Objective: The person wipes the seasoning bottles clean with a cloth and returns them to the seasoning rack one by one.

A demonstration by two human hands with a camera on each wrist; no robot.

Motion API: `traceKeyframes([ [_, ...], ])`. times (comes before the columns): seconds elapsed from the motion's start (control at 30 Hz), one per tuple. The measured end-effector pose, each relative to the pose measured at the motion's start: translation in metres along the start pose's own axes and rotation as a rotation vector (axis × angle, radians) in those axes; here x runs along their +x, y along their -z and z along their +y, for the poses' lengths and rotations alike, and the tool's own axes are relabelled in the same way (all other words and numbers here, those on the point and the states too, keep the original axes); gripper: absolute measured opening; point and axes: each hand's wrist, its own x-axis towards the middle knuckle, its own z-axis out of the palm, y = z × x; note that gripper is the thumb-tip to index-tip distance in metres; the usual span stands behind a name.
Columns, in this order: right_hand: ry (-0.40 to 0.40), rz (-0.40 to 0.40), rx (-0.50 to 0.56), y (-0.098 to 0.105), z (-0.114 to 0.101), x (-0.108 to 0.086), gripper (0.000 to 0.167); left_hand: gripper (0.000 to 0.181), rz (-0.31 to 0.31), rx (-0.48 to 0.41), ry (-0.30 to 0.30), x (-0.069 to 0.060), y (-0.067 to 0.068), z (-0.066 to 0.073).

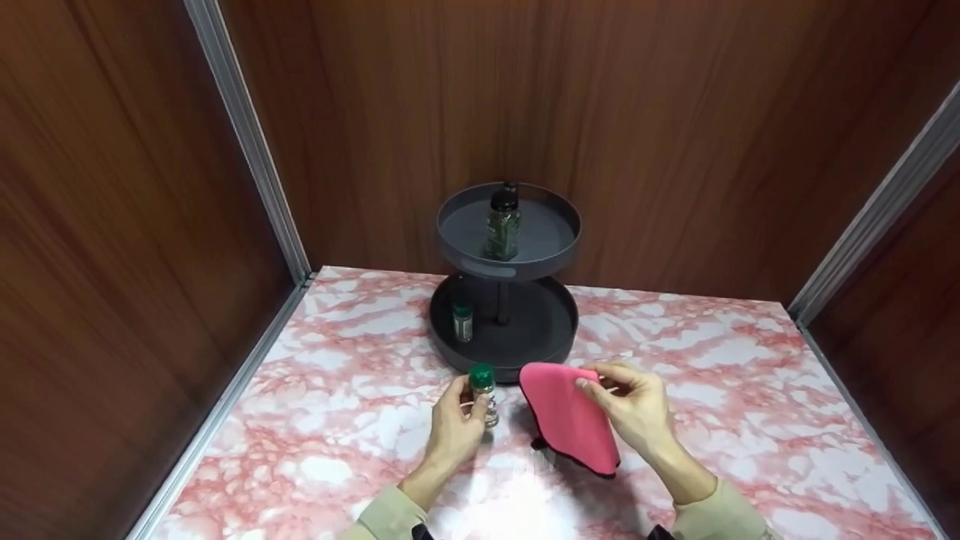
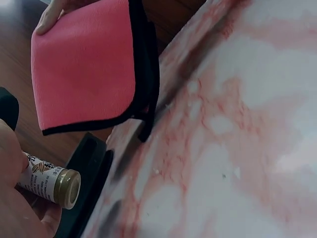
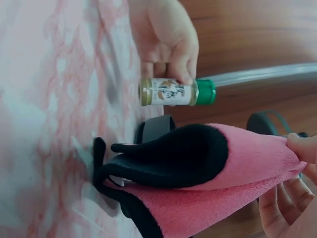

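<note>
A small spice jar (image 1: 484, 396) with a green cap is pinched between the thumb and fingers of my left hand (image 1: 455, 421), upright and above the table. The left wrist view shows its printed label (image 2: 39, 177) and its base. My right hand (image 1: 641, 405) grips a pink cloth (image 1: 568, 412) with black edging by its upper corner. The cloth hangs folded, as the right wrist view shows, its lower edge near the table. Jar and cloth are apart, side by side in front of a dark two-tier round rack (image 1: 448, 352).
On the rack's upper tier stands a dark-capped jar (image 1: 503, 231), with another dark cap behind it. A green-capped jar (image 1: 463, 324) stands at the left of the lower tier. Wooden panels (image 1: 600, 135) enclose the pink-and-white marbled table (image 1: 315, 420) at the back and sides.
</note>
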Motion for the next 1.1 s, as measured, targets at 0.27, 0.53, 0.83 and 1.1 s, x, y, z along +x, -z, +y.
traceKeyframes([
  [0.27, 0.101, 0.027, -0.007, -0.012, -0.009, 0.004, 0.016, 0.027, -0.034, -0.038, -0.049, -0.001, -0.012, 0.023],
  [0.53, 0.192, 0.019, -0.012, -0.024, -0.017, 0.013, 0.019, 0.027, -0.060, -0.140, -0.055, 0.003, -0.025, 0.043],
  [0.83, 0.211, -0.004, 0.023, -0.034, -0.016, 0.014, 0.019, 0.023, -0.099, -0.208, -0.048, 0.008, -0.036, 0.058],
  [1.1, 0.178, -0.067, 0.029, -0.033, -0.014, 0.010, 0.016, 0.022, -0.076, -0.305, -0.014, 0.013, -0.035, 0.067],
])
